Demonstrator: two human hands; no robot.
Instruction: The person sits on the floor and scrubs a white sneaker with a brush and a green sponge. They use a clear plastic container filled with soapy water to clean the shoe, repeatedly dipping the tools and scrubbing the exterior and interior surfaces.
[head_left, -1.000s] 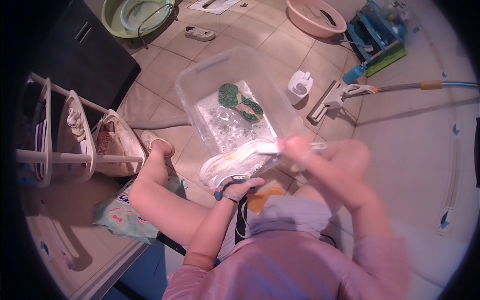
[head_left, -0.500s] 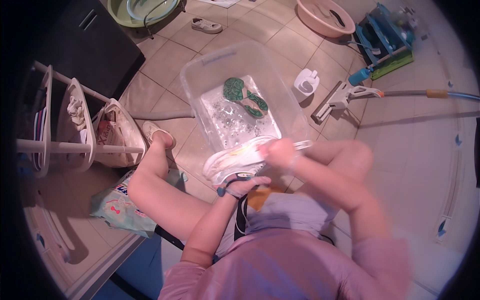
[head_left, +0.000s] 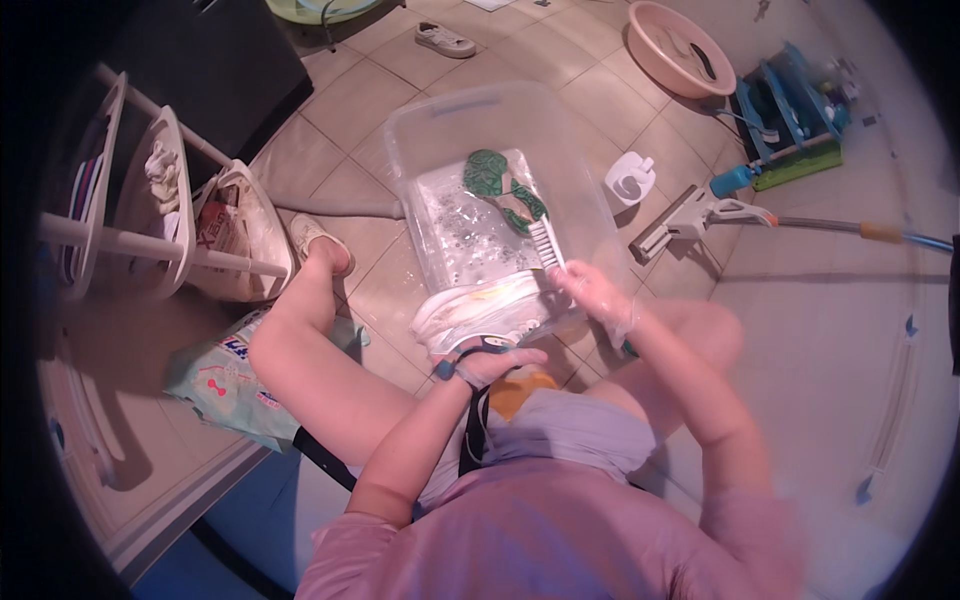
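Note:
My left hand (head_left: pixel 497 364), in a clear glove, grips a white shoe (head_left: pixel 465 315) at the near end of a clear plastic tub (head_left: pixel 398 170). Its thumb points right; the other fingers are mostly hidden beneath the shoe. Just right of the shoe, my gloved right hand (head_left: pixel 596 291) is closed round the handle of a white scrubbing brush (head_left: pixel 545 243). The brush head sticks up over the tub, its bristles showing, apart from the shoe. Inside the tub, in sudsy water, lies a green patterned piece (head_left: pixel 487 172) shaped like a shoe sole, partly covered by the brush.
A white jug (head_left: pixel 630 180) and a floor squeegee (head_left: pixel 685 220) stand right of the tub. Farther back are a pink basin (head_left: pixel 650 50), a blue rack (head_left: pixel 785 105) and a single shoe (head_left: pixel 443 40). On the left are a white shelf (head_left: pixel 200 260) and a pale green bag (head_left: pixel 225 385).
My right hand has drawn the brush off the shoe, moving right and turning it so the bristles show. The left hand keeps its hold. The whole view has shifted slightly.

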